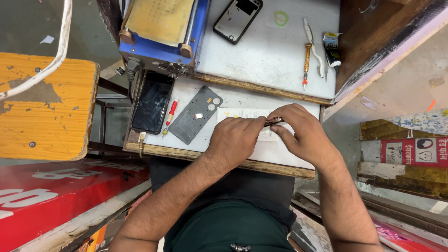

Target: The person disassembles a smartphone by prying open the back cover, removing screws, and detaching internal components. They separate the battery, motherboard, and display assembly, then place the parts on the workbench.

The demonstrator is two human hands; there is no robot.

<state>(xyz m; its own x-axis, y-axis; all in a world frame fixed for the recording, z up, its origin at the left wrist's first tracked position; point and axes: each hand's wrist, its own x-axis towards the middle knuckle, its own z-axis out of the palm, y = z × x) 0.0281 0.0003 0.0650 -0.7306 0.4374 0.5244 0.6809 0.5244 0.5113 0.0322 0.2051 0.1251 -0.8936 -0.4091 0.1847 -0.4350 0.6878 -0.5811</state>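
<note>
Red sign (60, 186) L of hands.

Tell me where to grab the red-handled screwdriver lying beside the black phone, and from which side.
Grip the red screwdriver by its red handle, the upper, thicker end. Come straight down from above: it lies flat in the narrow gap between the black phone and the grey back cover, so a sideways approach would probably bump either one.

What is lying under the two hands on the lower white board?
Under the left hand and right hand lies a white rectangular sheet; they pinch a thin dark tool. The hands cover the sheet's middle.
</note>
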